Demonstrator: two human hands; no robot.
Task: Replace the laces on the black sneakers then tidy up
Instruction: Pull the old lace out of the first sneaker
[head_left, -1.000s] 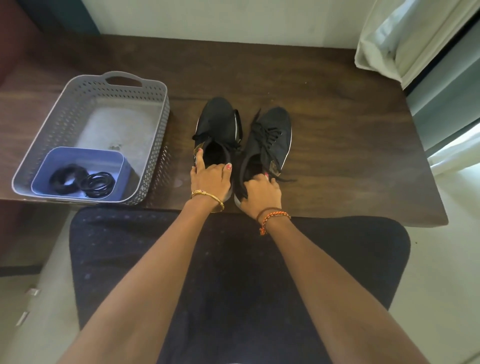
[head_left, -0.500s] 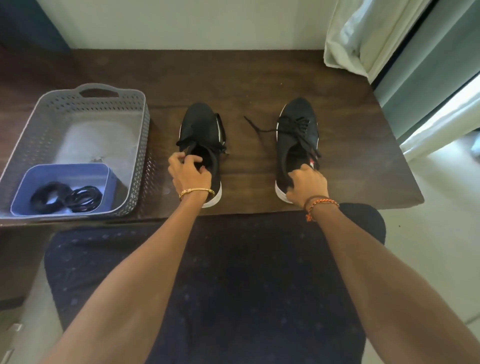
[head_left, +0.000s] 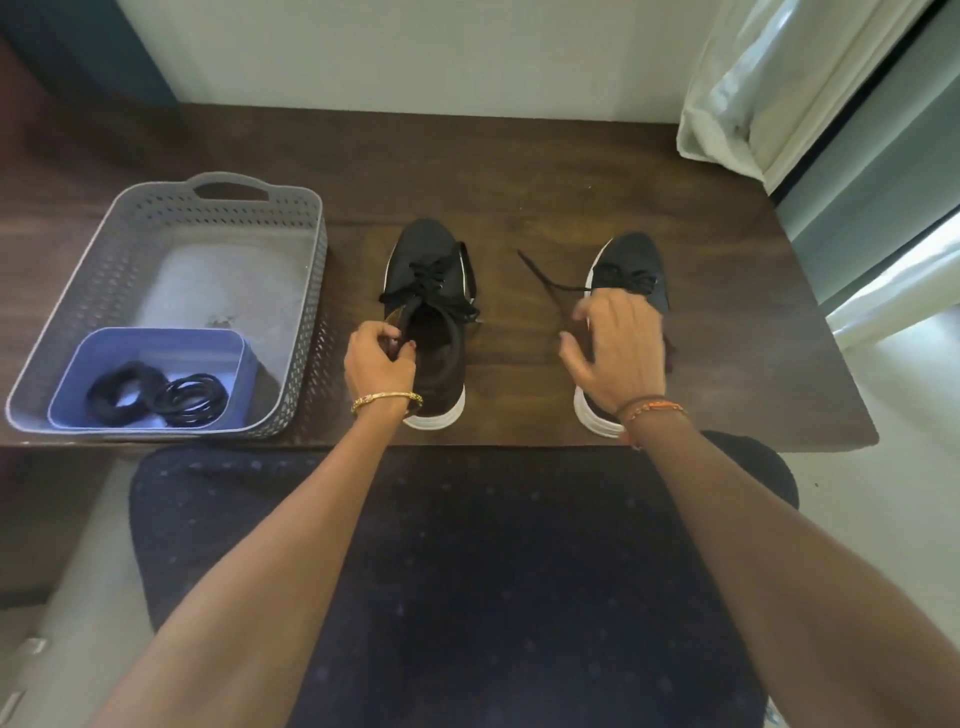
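Nearest: a lap in dark dotted fabric (head_left: 467, 597), both forearms reaching fwd over the bench edge. Left hand (head_left: 376, 364) pinches the heel collar of the left black knit sneaker w/ white sole (head_left: 428, 322); its lace is threaded, ends loose. Right hand (head_left: 615, 348) hovers spread over the right black sneaker (head_left: 631, 265), fingers relaxed, gripping nothing as far as I can tell; contact w/ the shoe is unclear. That shoe's black lace end (head_left: 543, 275) trails out across the dark brown wooden bench (head_left: 519, 171) between the 2 shoes, which stand apart, toes pointing away.

Risks, as I judge: pulling a lace w/o bracing the shoe could drag it toward the near edge, since both heels sit close to it. The trailing end could snag or knot if yanked fast.

Left: a grey perforated plastic basket (head_left: 156, 208) holding a blue plastic tub (head_left: 150, 345) w/ 2 coiled black spare laces (head_left: 156, 397). Farther: pale wall, a white curtain (head_left: 769, 93) at right by a bright window, light floor below.
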